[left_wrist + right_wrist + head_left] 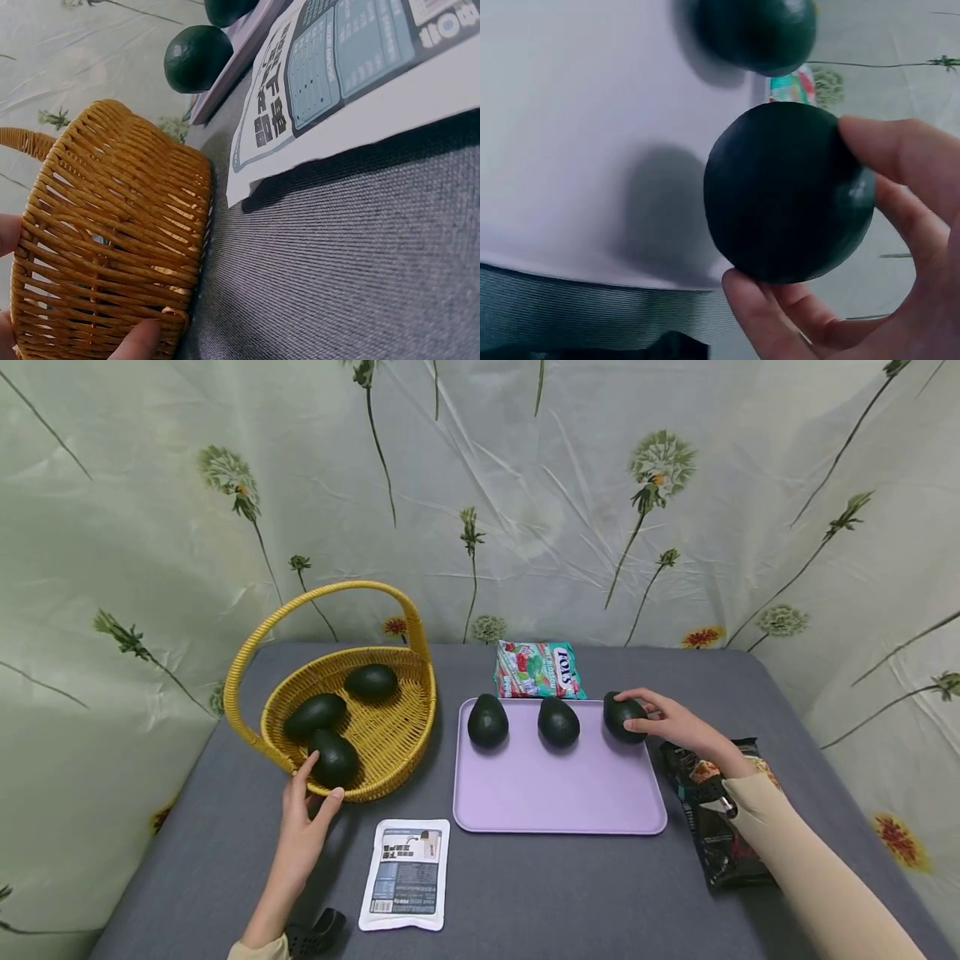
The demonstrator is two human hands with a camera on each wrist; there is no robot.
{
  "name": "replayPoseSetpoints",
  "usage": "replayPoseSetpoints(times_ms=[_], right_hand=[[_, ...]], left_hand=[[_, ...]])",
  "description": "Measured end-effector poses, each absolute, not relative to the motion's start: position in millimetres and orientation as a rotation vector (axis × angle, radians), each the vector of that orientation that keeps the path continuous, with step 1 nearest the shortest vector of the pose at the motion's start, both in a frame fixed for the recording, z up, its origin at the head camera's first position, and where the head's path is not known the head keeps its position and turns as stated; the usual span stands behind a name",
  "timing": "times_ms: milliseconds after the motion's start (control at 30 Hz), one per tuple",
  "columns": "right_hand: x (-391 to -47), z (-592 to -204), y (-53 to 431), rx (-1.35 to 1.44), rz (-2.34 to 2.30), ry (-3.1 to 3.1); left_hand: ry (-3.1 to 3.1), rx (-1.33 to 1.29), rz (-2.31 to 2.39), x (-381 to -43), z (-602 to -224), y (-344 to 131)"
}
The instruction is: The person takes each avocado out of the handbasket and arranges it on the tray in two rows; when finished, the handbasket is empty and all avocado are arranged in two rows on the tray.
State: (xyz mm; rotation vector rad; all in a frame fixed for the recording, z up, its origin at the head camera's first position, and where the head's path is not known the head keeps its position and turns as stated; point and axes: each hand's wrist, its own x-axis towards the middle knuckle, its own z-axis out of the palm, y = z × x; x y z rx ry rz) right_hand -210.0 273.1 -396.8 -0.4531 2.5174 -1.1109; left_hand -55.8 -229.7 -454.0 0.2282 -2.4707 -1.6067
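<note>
Nearest is a beige fabric sleeve [817,868]; at its ten o'clock the right hand [675,725] pinches a dark-green egg-shaped avocado [617,717] over the two-o'clock corner of the lilac rectangular tray [555,793]. Nine o'clock from it lies the yellow woven basket [397,718], gripped by the left hand [302,835].

Worktop [555,893]: is showing matt woven cloth, fine-ribbed
Basket [405,745] (back-left corner): is showing woven strands, ridged, slight sheen
Avocados [558,723]: are showing smooth skin, catching soft highlights
Tray [555,797]: is looking like smooth plastic, satin
White pouch [405,875]: is reading as smooth printed film
Teal bag [536,670] (back edge): is looking like glossy printed film
Black bag [731,860] (right edge): is shining, crinkled plastic film
Backdrop [555,485]: is hanging creased, semi-glossy, plastic-like
Sleeve [813,868]: is looking like matt cloth
</note>
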Motion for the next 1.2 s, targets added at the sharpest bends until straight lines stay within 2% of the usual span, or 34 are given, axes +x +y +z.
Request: replayPoseSetpoints(times_ms=[233, 633, 933, 1200], right_hand=[[-210, -405, 268, -0.463, -0.988, 2.544], [-211, -404, 271, -0.490, -1.050, 2.541], [-218, -389, 263, -0.490, -1.127, 2.543], [-225, -375, 235, -0.646, -1.180, 2.538]], left_hand=[[-2.470, 0.228, -1.609, -56, -455, -230], [-2.465, 0.234, -1.618, -56, -455, -229], [-2.464, 0.233, -1.613, -55, -454, -229], [-2.460, 0.247, -1.635, -55, -455, -229]])
